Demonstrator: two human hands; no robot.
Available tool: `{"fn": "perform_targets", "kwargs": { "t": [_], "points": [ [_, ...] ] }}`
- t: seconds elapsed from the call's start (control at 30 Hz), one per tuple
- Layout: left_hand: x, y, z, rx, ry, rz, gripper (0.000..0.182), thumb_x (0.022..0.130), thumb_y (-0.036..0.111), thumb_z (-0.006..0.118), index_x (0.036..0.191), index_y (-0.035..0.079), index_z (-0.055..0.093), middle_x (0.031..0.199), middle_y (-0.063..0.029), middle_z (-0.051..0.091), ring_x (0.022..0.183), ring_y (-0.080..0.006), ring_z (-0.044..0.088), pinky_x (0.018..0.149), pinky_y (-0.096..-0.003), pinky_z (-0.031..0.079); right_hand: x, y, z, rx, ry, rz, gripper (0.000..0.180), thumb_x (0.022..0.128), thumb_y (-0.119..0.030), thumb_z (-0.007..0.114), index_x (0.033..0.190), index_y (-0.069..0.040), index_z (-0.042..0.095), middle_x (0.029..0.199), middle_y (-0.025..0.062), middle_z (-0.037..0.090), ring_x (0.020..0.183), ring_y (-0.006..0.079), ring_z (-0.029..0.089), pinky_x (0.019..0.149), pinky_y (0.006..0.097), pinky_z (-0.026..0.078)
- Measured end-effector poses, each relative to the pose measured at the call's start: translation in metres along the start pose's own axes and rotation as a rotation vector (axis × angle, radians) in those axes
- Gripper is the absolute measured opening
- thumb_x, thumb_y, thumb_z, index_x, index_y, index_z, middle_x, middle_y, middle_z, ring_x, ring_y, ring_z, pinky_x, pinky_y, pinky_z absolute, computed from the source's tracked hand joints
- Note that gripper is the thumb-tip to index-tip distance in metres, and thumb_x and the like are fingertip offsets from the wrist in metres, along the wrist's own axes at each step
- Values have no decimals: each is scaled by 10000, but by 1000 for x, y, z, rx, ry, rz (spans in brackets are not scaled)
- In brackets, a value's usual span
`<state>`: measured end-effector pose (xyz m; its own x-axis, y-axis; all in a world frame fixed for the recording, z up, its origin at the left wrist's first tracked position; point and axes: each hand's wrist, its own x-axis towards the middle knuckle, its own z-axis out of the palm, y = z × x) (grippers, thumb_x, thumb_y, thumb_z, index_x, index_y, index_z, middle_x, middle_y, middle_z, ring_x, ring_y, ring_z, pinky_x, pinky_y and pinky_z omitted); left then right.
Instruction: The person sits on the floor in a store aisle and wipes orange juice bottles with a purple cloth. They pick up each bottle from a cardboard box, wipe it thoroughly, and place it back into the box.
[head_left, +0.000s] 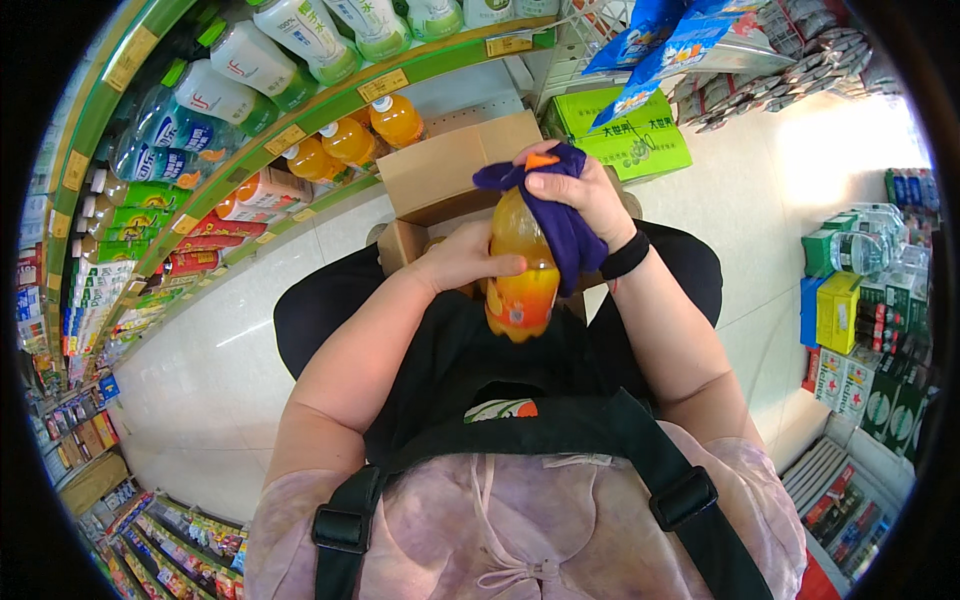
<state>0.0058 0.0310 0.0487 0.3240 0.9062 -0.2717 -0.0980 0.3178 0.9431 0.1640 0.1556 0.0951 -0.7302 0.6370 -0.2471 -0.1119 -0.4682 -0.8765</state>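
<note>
My left hand (469, 259) grips a plastic bottle of orange drink (523, 292) around its middle, tilted in front of my apron. Over the bottle's neck and cap, my right hand (574, 187) presses a purple cloth (566, 232), and one end of it hangs down along the bottle's side. A bit of orange shows at the top, between thumb and cloth. Behind the bottle, an open cardboard box (457, 165) stands on the floor between my knees. Its inside is mostly hidden by my hands, though part of another bottle top shows beside my left wrist.
Store shelves (330, 97) curve along the left, holding several orange drink bottles (349, 142) on a lower level and white coconut water bottles (247, 71) above. A green carton (622, 135) stands past the box. Blue packets (660, 45) hang overhead. Stacked drinks (855, 315) line the right.
</note>
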Motion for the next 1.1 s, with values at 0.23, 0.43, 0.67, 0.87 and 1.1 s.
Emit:
{"fn": "perform_targets", "kwargs": {
  "t": [0.23,0.43,0.67,0.87,1.1],
  "points": [
    [3,-6,15,-850,-428,37,939,692,512,770,1377,11,368,1295,-157,526,1190,-284,526,1016,-434,412,-8,2,11,352,-224,45,523,734,-344,728,1098,-20,539,985,154,614,915,285,645,806,356,534],
    [7,-10,12,-776,-78,-53,704,742,310,740,1306,31,423,1194,-132,580,1085,-261,587,929,-401,480,7,2,6,61,20,38,331,774,-206,733,1016,-22,602,946,65,639,846,175,632,773,309,516],
    [18,6,28,460,608,-122,740,581,401,826,1070,-26,470,982,-245,626,970,-367,619,857,-379,477,18,33,2,-388,352,-129,320,717,-158,784,936,-4,609,833,32,621,740,99,575,694,240,488],
    [11,-2,2,216,325,102,753,683,413,799,1201,-18,463,1090,-173,614,1020,-268,607,882,-356,472,7,9,4,19,151,-51,171,775,-97,707,914,-48,621,830,-5,620,756,83,573,710,222,467],
    [0,10,7,-627,-162,-2,668,753,215,747,1307,27,424,1193,-85,565,1102,-180,542,956,-342,440,-3,3,3,209,-67,41,240,812,-221,673,967,-45,621,890,36,627,838,120,588,784,248,469]
  ]
}}
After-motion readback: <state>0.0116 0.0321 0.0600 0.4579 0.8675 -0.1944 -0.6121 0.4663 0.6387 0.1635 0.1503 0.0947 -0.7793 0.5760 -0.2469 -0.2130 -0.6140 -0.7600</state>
